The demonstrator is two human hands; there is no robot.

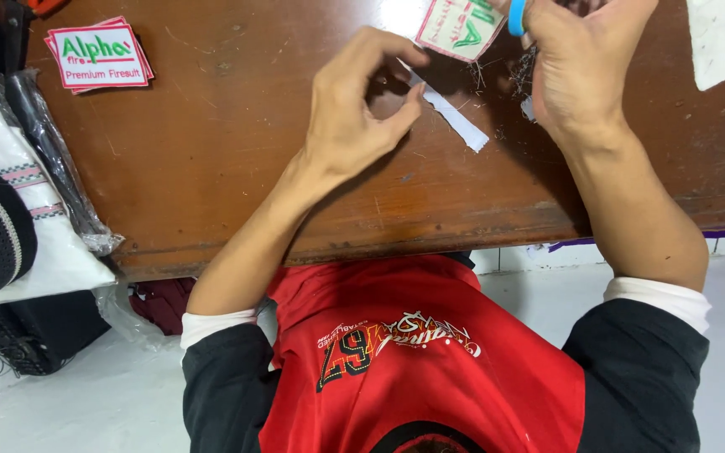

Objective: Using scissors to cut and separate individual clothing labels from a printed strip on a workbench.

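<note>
- Your left hand (350, 109) pinches the end of a white strip (455, 117) lying on the brown counter (237, 168).
- Your right hand (581, 67) has its fingers closed on an embroidered patch (456, 27) and a blue-handled tool (517, 17) above the strip.
- A stack of patches (98, 54) lies well apart, far left.

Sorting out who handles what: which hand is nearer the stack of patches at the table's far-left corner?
Left. The left hand sits mid-table, closer to the stack of patches; the right hand is farther right.

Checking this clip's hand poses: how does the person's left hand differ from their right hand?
The left hand pinches the end of a white fabric strip lying on the brown wooden table; the right hand holds a blue-handled tool beside a red-edged white patch. The left shows whole; the right is cut off. Both are bare.
</note>
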